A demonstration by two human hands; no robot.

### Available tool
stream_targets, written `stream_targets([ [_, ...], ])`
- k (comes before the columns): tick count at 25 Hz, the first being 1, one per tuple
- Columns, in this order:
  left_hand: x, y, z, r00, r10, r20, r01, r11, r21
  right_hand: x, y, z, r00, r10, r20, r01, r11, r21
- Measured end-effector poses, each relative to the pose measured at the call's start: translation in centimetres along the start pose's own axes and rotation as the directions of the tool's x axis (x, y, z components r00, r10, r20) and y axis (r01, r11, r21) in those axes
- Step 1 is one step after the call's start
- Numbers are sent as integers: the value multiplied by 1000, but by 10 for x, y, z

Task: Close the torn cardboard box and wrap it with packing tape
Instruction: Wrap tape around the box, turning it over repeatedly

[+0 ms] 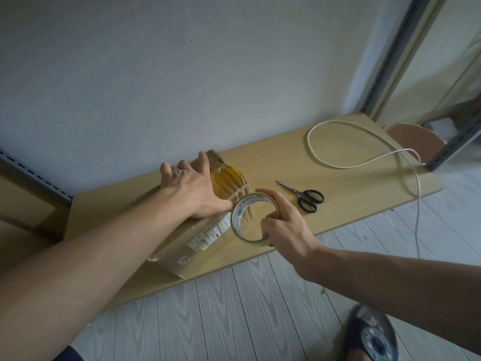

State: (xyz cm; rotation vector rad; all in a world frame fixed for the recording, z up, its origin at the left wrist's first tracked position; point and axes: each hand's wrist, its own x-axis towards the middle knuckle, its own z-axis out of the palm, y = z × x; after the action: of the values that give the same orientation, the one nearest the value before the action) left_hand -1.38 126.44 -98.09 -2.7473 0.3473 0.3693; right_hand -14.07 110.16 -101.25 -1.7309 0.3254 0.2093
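Observation:
A flattened brown cardboard box (179, 241) lies on a low wooden board (351, 183), with old yellowish tape on its far end and a white label on its side. My left hand (190, 188) presses flat on top of the box, fingers spread. My right hand (283, 222) grips a roll of clear packing tape (238, 217) just right of the box, fingers through the core and thumb over the rim. The roll sits against the box's right edge.
Black-handled scissors (304, 198) lie on the board right of the tape. A white cord (335, 142) loops over the board's far right and hangs off the edge. A grey metal rack post (385, 63) stands at right. A sandalled foot (372, 334) is on the floor.

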Motion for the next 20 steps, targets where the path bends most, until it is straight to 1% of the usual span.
stream_targets([
  [2, 2, -6, -11, 992, 67, 103, -67, 998, -2, -2, 0, 0, 998, 48, 41, -52, 995, 88],
  [3, 4, -11, -18, 982, 133, 137, -128, 991, -47, -5, 0, 1, 995, 64, 78, -73, 990, 122],
  [4, 6, -15, -24, 965, 222, 139, -209, 972, -105, -9, 1, 2, 992, 73, 102, -86, 987, 132],
  [5, 9, -16, -25, 937, 335, 94, -319, 935, -151, -11, 4, 2, 992, 70, 104, -83, 989, 123],
  [6, 10, -15, -23, 887, 461, 9, -453, 875, -170, -13, 7, 3, 994, 57, 93, -67, 992, 111],
  [7, 12, -12, -16, 812, 573, -106, -583, 798, -150, -13, 10, 3, 996, 46, 78, -54, 993, 109],
  [8, 14, -10, -6, 731, 648, -213, -677, 728, -107, -13, 12, 2, 997, 40, 68, -47, 993, 110],
  [9, 16, -8, 2, 675, 677, -293, -722, 689, -69, -13, 12, 1, 997, 38, 63, -45, 993, 107],
  [10, 19, -7, 9, 656, 671, -345, -729, 682, -58, -12, 12, 0, 997, 38, 60, -44, 994, 104],
  [11, 21, -7, 12, 673, 637, -375, -706, 704, -71, -11, 10, -1, 998, 31, 50, -36, 994, 105],
  [13, 26, -10, 14, 757, 513, -405, -599, 792, -116, 0, 1, -3, 999, 37, -3, -36, 990, 134],
  [14, 29, -12, 14, 802, 430, -415, -522, 842, -136, 12, -5, -6, 996, 72, -52, -61, 980, 191],
  [15, 32, -14, 15, 840, 342, -422, -439, 885, -157, 27, -9, -10, 988, 129, -89, -98, 953, 288],
  [16, 33, -15, 16, 865, 259, -429, -361, 916, -174, 41, -15, -13, 979, 183, -91, -133, 907, 399],
  [17, 32, -14, 17, 881, 188, -434, -294, 937, -190, 53, -21, -14, 974, 219, -59, -164, 860, 484],
  [20, 30, -16, 22, 898, 26, -439, -167, 944, -285, 62, -29, 3, 964, 248, 96, -255, 755, 604],
])
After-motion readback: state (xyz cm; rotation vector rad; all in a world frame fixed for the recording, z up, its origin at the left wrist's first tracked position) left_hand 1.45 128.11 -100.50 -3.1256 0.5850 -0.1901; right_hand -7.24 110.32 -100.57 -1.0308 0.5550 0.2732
